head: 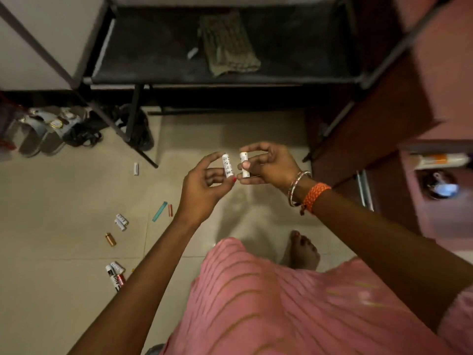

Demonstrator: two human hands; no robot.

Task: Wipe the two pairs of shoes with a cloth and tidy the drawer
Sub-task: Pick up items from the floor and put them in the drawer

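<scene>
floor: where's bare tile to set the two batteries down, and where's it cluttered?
Free: tile below the hands, between the black rack and the bare foot; also far left below the sandals. Crowded: left strip with loose batteries, teal stick, copper cell.

The white battery point(227, 166) in the left hand is showing small black symbols, too blurred for reading. A floor battery point(115, 277) is bearing dark lettering, also unreadable.

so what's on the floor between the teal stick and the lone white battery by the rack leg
Nothing: in the head view, the floor between the teal stick and the lone battery is bare tile. The orange stick lies beside the teal one, off to its right.
</scene>
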